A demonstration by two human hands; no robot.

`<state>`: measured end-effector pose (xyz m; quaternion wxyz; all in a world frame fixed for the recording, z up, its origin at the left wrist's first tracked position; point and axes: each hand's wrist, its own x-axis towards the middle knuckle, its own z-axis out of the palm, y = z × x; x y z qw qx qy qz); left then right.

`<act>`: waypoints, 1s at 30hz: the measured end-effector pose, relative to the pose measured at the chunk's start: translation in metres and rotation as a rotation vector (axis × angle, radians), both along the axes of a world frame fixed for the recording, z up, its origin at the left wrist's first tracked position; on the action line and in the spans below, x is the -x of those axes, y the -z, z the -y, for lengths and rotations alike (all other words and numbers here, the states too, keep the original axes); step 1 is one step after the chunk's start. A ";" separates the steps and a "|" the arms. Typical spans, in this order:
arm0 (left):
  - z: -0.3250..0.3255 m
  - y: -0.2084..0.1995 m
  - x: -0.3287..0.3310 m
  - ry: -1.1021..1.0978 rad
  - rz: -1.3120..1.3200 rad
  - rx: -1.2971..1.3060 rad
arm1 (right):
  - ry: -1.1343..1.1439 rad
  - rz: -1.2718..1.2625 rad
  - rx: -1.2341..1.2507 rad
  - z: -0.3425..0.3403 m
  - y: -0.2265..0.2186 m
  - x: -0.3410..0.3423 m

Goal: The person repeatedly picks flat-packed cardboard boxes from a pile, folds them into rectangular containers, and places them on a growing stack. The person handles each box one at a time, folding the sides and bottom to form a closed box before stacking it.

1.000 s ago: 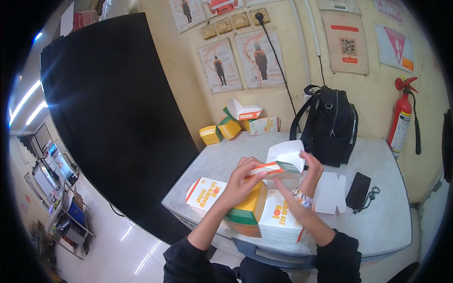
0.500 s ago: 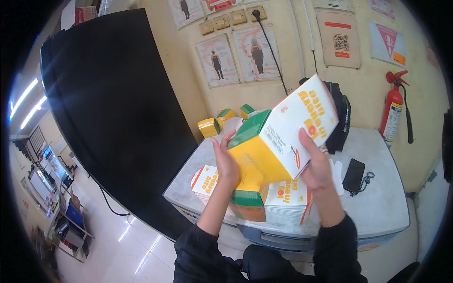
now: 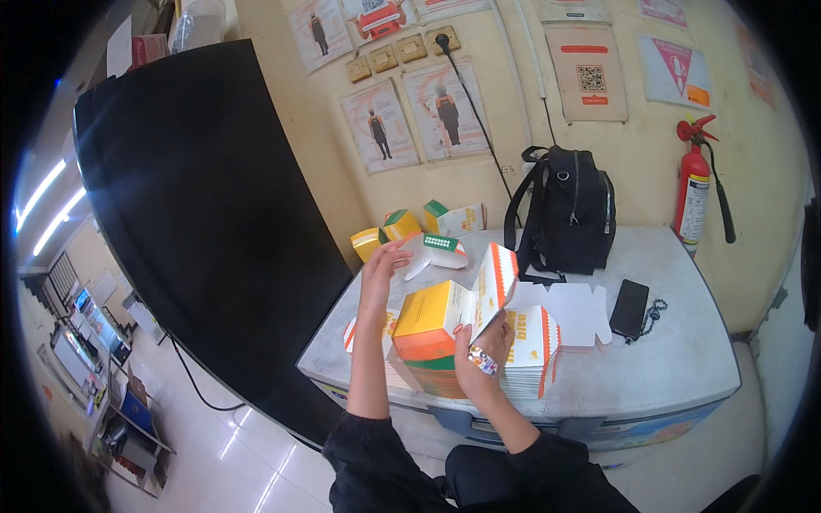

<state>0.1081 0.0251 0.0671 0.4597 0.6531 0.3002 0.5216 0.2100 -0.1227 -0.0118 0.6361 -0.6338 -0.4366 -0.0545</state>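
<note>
A yellow, white and orange folding carton (image 3: 428, 318), partly folded, stands upon a stack of flat cartons (image 3: 528, 376). My right hand (image 3: 484, 363) is closed around the carton's near right side, beside its raised white and orange panel (image 3: 493, 289). Apart from the carton, my left hand (image 3: 383, 272) is lifted with its fingers stretched out. Behind those fingers lies a loose white carton with a green panel (image 3: 434, 250); whether they touch it I cannot tell.
Small yellow-green boxes (image 3: 399, 224) stand along the back of the white chest top (image 3: 667, 359). A black backpack (image 3: 569, 209), white carton blanks (image 3: 575, 309) and a phone (image 3: 629, 308) are to the right. A tall black cabinet (image 3: 205, 205) rises at left; a fire extinguisher (image 3: 693, 192) hangs right.
The carton has come down from in front of me onto the stack, its white panel now swung up. My left hand has let go and moved left; my right hand has lowered with the carton.
</note>
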 end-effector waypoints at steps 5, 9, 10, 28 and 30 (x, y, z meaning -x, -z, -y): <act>0.035 0.005 -0.024 -0.089 -0.814 -0.371 | 0.040 0.099 0.083 0.004 0.019 0.000; 0.048 0.023 -0.042 -0.011 -1.206 -0.362 | -0.042 -0.091 -0.020 0.029 0.006 -0.015; 0.047 0.024 -0.044 -0.002 -1.236 -0.364 | -0.120 -0.282 -0.082 0.036 -0.005 -0.021; 0.050 0.017 -0.043 0.015 -1.235 -0.344 | -0.434 0.511 0.466 -0.039 0.002 -0.126; 0.052 0.015 -0.044 0.033 -1.256 -0.332 | -0.504 0.313 0.553 -0.028 0.022 -0.122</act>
